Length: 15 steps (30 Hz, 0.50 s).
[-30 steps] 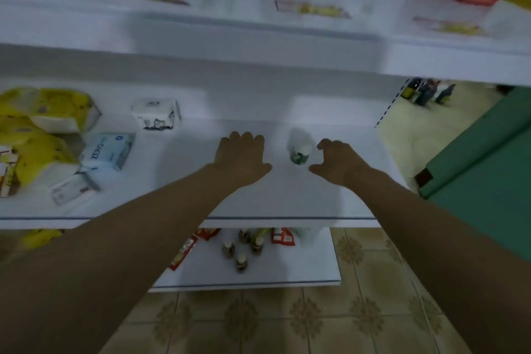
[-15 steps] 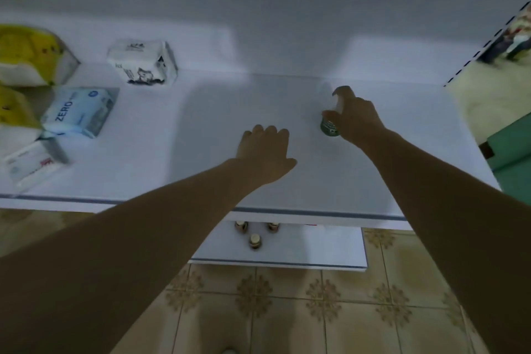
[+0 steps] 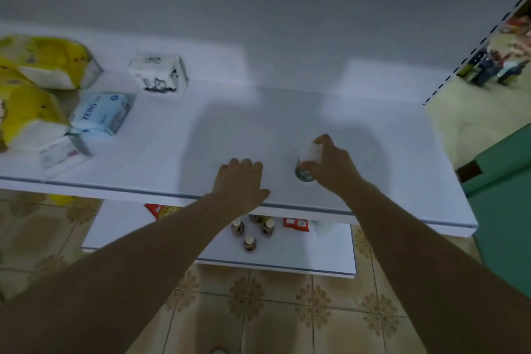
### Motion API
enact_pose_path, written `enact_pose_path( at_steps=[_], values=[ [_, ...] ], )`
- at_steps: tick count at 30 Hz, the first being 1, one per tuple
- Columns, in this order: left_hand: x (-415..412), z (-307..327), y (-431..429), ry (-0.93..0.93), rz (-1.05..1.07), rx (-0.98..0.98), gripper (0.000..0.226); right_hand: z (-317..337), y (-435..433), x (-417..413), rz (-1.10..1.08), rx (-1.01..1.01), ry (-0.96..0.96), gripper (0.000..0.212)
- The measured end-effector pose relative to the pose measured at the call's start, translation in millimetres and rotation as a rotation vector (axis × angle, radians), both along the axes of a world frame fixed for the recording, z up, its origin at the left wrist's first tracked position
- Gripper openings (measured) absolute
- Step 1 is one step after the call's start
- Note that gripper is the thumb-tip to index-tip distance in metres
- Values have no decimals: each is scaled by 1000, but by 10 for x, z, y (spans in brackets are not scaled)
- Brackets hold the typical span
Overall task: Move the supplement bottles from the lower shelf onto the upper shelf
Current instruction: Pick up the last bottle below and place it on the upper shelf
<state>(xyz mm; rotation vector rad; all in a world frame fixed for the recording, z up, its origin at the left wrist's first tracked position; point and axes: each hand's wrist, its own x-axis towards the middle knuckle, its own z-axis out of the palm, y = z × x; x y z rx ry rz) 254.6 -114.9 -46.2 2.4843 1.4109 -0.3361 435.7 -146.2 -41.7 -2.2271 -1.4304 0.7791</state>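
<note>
Currently right hand (image 3: 334, 168) grips the supplement bottle (image 3: 304, 174); left hand (image 3: 240, 181) rests flat, empty. Seat its base squarely on the upper shelf (image 3: 172, 161) before releasing.

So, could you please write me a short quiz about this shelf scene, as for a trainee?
1. Which of the hands grips the green-labelled bottle? A. left B. right C. both
2. True or false: the left hand holds a bottle.
3. Fill in: the small brown bottles stand on the ____ shelf.

Key
1. B, the right hand.
2. False: it lies flat on the upper shelf, holding nothing.
3. Lower: they stand on the lower shelf.
</note>
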Motion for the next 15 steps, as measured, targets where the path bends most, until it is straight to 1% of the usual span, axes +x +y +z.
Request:
enact_pose_path(
  at_steps=[3, 6, 8, 11, 15],
  values=[
    [-228, 205, -166, 17, 19, 37, 49, 72, -204, -125, 32, -96, 35, 54],
    [-514, 422, -334, 48, 48, 65, 45, 232, -376, -314, 72, -142, 96, 48],
    [-707, 589, -430, 50, 66, 89, 45, 389, -479, -478, 108, -127, 129, 45],
    [-987, 893, -530, 42, 87, 120, 50, 735, -591, -751, 177, -83, 146, 41],
    [-1314, 1323, -622, 18, 89, 178, 54, 1347, -737, -1120, 257, -1, 116, 39]
  ],
)
